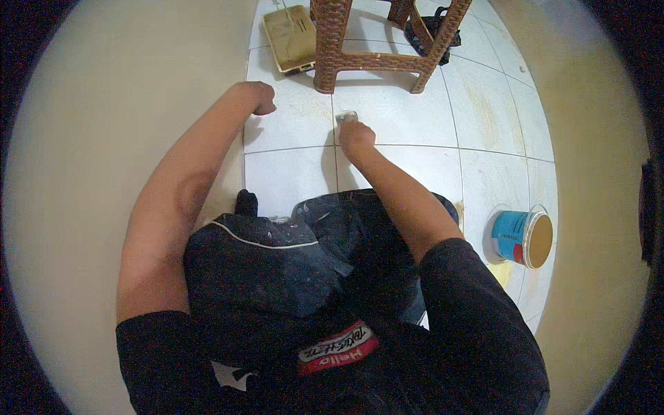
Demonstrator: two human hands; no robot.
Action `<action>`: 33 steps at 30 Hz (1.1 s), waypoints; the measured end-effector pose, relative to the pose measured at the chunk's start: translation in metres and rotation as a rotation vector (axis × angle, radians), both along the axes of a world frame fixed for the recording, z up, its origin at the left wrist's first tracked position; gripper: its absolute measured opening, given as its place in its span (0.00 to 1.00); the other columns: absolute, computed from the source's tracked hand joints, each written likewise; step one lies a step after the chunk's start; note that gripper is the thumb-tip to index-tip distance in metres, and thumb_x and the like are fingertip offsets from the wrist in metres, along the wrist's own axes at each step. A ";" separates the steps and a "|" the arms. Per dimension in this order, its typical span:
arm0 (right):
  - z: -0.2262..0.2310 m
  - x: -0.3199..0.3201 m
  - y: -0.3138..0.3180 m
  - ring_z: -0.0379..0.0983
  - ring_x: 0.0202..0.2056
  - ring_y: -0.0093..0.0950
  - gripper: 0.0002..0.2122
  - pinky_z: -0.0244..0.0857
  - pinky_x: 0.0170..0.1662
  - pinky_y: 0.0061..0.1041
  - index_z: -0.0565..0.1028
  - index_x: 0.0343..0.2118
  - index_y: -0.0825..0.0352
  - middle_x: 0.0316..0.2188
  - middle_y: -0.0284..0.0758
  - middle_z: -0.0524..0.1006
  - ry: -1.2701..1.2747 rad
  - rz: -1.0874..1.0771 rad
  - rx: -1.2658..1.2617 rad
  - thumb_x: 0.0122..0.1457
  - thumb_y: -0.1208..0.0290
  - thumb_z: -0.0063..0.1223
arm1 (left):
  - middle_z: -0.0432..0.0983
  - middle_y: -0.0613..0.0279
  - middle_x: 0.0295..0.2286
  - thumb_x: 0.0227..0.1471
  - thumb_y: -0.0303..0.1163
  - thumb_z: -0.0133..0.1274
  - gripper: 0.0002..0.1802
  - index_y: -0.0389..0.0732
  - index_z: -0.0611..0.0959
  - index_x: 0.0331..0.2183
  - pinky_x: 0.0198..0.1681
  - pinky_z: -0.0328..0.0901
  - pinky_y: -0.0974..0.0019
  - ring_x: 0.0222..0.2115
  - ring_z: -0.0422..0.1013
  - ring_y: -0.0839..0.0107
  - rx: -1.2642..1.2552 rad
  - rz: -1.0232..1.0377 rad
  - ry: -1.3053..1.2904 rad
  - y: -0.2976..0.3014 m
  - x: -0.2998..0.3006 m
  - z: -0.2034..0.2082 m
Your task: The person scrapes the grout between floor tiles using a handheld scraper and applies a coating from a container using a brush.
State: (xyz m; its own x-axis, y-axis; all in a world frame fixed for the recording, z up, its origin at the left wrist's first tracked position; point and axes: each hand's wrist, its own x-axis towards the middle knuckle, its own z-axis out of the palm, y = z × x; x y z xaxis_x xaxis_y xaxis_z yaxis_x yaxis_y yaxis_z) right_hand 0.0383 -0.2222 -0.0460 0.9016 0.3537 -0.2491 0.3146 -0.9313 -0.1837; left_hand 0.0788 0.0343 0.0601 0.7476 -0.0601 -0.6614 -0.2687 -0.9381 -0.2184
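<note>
My right hand (357, 137) is closed over a small grey-white thing (347, 116), pressed low over the white floor tiles (401, 124) beside a grout line. Most of that thing is hidden by the fingers, so its kind does not show. Up and to the left, my left hand (261, 98) is curled into a fist next to the foot of the wall. Whether anything sits inside those fingers is hidden. Ahead of both hands, a brown woven-pattern plastic stool (377, 62) stands on the tiles, its near legs just beyond my right hand.
A beige-stained paint tray (289, 38) lies at the far left by the stool. Behind the stool is a black plastic bag (432, 34). To my right is a blue paint bucket (512, 235) with a tan top. Walls (138, 90) border the floor on both sides, and tan smears mark some tiles.
</note>
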 end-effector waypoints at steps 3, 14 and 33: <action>-0.010 -0.001 -0.004 0.79 0.36 0.35 0.14 0.74 0.33 0.31 0.74 0.44 0.68 0.34 0.40 0.80 0.058 -0.092 0.001 0.60 0.67 0.41 | 0.77 0.48 0.43 0.47 0.38 0.48 0.21 0.35 0.83 0.38 0.46 0.68 0.54 0.43 0.74 0.54 -0.029 0.006 -0.053 -0.007 -0.002 0.007; -0.019 -0.007 -0.003 0.80 0.36 0.37 0.12 0.75 0.35 0.35 0.77 0.35 0.67 0.33 0.43 0.80 -0.002 -0.090 0.075 0.60 0.70 0.40 | 0.76 0.47 0.43 0.52 0.44 0.47 0.23 0.35 0.82 0.40 0.49 0.67 0.53 0.45 0.72 0.52 -0.026 0.028 -0.009 -0.007 -0.006 0.012; 0.026 -0.083 -0.043 0.74 0.21 0.34 0.24 0.69 0.24 0.33 0.64 0.58 0.66 0.23 0.43 0.76 0.572 -0.225 1.037 0.55 0.73 0.41 | 0.80 0.52 0.34 0.51 0.49 0.49 0.23 0.39 0.85 0.34 0.41 0.68 0.54 0.35 0.76 0.54 -0.272 -0.222 0.413 -0.116 -0.090 -0.071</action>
